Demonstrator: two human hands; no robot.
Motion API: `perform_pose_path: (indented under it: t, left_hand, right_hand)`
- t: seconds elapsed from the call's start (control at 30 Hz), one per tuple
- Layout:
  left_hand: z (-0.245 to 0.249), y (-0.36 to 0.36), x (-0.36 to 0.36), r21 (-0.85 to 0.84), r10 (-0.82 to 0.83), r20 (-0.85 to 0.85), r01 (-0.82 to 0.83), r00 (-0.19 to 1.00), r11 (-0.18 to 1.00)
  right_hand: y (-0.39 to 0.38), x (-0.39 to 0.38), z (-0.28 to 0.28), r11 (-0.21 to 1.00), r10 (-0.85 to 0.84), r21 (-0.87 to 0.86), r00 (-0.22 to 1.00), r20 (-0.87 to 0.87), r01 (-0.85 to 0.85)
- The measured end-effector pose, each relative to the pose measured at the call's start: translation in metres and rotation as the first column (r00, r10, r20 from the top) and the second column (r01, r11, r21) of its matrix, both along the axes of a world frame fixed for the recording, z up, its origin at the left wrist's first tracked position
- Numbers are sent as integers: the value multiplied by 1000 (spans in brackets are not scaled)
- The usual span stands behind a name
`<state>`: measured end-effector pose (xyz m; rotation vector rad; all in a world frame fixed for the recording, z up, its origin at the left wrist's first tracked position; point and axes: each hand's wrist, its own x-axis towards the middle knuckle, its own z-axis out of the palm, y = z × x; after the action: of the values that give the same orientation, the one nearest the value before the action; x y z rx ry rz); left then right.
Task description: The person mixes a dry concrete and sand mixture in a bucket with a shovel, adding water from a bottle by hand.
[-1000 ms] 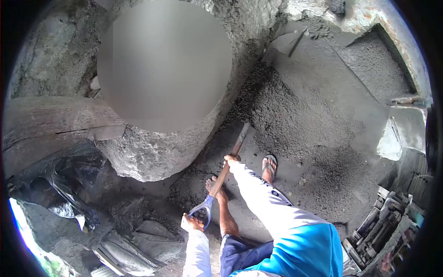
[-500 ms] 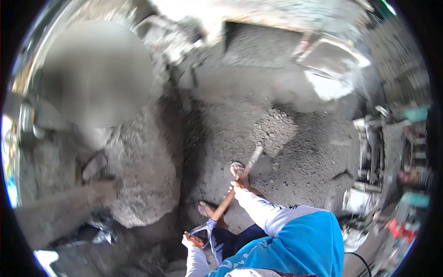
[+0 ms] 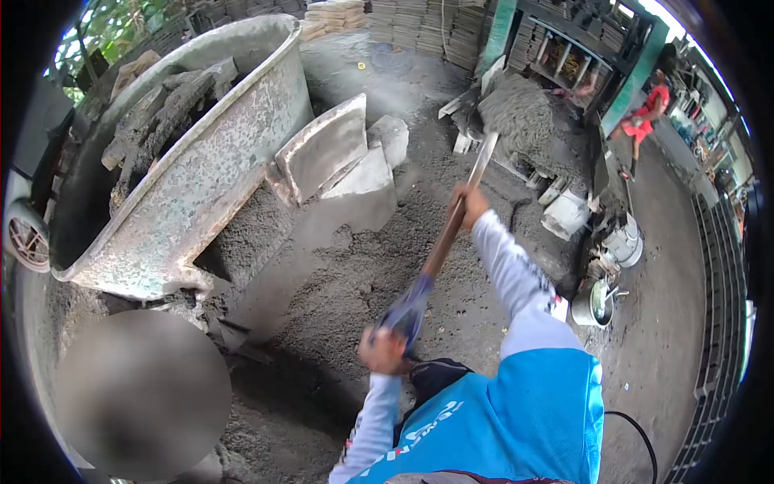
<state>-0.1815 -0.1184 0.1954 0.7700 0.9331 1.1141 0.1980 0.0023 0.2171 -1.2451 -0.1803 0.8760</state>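
Observation:
A shovel [image 3: 443, 244] slants up and to the right from my body, its wooden shaft leading to a metal socket. My left hand [image 3: 383, 350] is closed on its grip at the lower end. Higher up, my right hand [image 3: 470, 205] wraps round the shaft just below the metal. The blade is hidden at a heap of wet grey mix [image 3: 518, 117], which lies by a machine with a green frame. More loose grey mix [image 3: 355, 278] covers the ground below the shovel.
A large worn tub [image 3: 234, 153] holding dark chunks stands at the upper left. Pale slabs [image 3: 326, 149] lean beside it. On the right are a metal pot [image 3: 592, 305], a white bucket [image 3: 622, 240] and a long grid rack [image 3: 713, 282]. A person in red [image 3: 645, 113] is at the upper right.
The view has swung to the tub and machine. The shovel, loaded with grey mix low near my feet before, now reaches up to the heap at the machine, both hands still on it.

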Motion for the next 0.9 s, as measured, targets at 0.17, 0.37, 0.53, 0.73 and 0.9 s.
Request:
perform_pose_path:
  t: [0.17, 0.37, 0.53, 0.73, 0.9]
  left_hand:
    - [135, -11, 40, 855, 120, -406, 330, 906, 401]
    - [23, -97, -85, 207, 211, -76, -191, 975, 959]
    - [-107, -205, -196, -615, 581, -89, -504, 809, 607]
    - [-176, -533, -228, -809, 802, -482, -532, 354, -251]
    - [-115, -644, -216, -654, 651, -724, -528, 229, -542]
  right_hand:
    - [-27, 45, 95, 943, 182, 300, 977, -111, -142]
    - [-61, -110, 47, 938, 311, 216, 934, -174, -272]
    - [-100, -280, -158, 857, 459, -88, 829, -320, -508]
    - [-356, -470, -419, 89, 546, -443, 415, -727, -892]
    - [-504, -528, -435, -261, 300, -362, 282, -912, -895]
